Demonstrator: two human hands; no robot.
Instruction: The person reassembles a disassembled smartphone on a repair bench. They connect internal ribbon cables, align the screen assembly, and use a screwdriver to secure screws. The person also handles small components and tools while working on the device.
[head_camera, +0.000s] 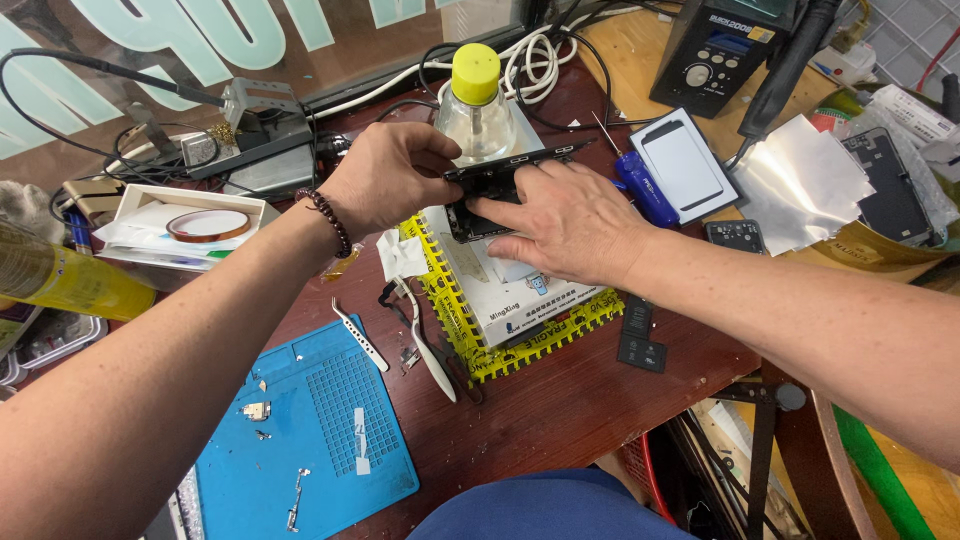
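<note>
Both forearms reaching forward, left hand (385, 175) fingers curled, right hand (570, 225) palm-down, fingers extended.

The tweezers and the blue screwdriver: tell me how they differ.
The tweezers are pale metal, thin and pointed; the blue screwdriver has a thick blue handle and a thin metal shaft. The tweezers lie half on the blue mat, below the left hand; the screwdriver lies on the bare table just past the right hand. Both lie flat, and neither hand touches them.
</note>
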